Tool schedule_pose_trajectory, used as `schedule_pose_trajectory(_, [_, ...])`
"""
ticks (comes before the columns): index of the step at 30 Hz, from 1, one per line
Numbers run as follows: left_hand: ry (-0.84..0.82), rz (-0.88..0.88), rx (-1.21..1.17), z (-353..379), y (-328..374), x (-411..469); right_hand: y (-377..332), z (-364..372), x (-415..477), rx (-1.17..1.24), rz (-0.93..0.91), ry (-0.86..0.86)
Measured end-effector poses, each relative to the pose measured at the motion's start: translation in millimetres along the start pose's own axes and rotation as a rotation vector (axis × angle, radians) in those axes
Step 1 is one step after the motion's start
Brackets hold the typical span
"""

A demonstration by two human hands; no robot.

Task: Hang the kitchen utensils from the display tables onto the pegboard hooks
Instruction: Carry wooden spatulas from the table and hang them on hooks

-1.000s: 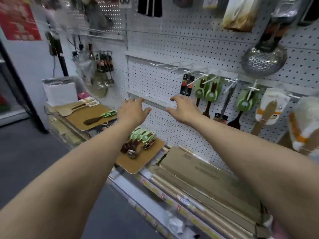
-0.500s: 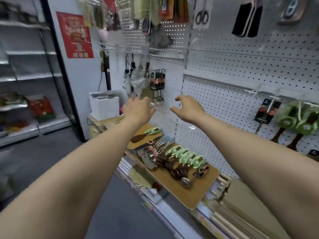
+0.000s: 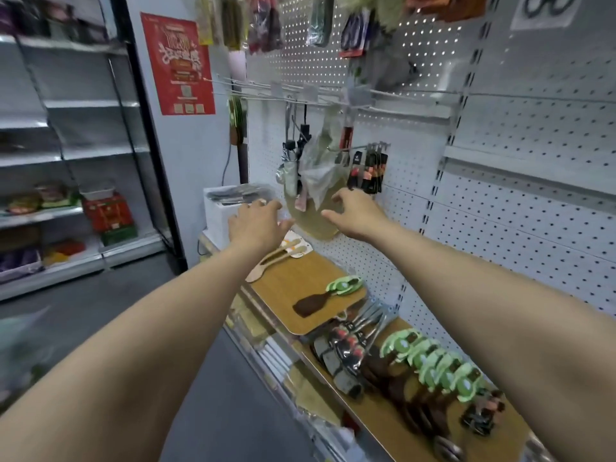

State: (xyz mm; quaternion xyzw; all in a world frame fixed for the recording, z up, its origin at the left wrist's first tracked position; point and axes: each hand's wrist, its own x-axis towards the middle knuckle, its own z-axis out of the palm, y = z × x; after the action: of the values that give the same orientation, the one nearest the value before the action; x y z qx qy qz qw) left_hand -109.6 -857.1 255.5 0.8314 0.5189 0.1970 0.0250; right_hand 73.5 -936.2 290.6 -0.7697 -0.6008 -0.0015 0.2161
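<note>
Reaching forward with both arms, we begin at the far left, where store shelves (image 3: 66, 208) and a red poster (image 3: 178, 61) stand well apart from the work. Our left hand (image 3: 256, 225) hovers with its fingers spread and loose, holding nothing, just in front of a white box (image 3: 223, 211) and above the pale wooden spoons (image 3: 278, 256) at the far end of the first display table (image 3: 293, 278). Our right hand (image 3: 358, 216) is likewise empty, fingers parted, close to a plastic-wrapped board (image 3: 310, 221) hanging on the wall. Below it a single dark spatula (image 3: 308, 305) with a green card header lies alone on the same table. Further right, black tools with red accents (image 3: 346, 353) and a fanned row of green-carded spatulas (image 3: 433, 365) overlap on the second table (image 3: 376, 428). We judge all of these to be light and stiff, easy to lift one-handed. The card headers look thin, so they may bend or tear if pulled. The handle just below the card seems the safest hold, leaving the header free for the hook. In the fanned row, lifting one may drag its neighbours. To the right spreads the white pegboard (image 3: 516, 235), where one hook (image 3: 376, 145) already carries some black carded items (image 3: 368, 168).
</note>
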Motion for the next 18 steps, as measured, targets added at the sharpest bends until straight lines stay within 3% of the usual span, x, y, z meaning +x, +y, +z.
schedule_pose_trajectory(11, [-0.038, -0.037, -0.026, 51.7, -84.2, 186.7, -30.1, 87.5, 220.9, 0.069, -0.013, -0.092])
schedule_pose_trajectory(18, [-0.146, -0.032, -0.068, 130.7, -167.5, 280.3, -31.2, 193.6, 308.8, 0.051, 0.11, -0.188])
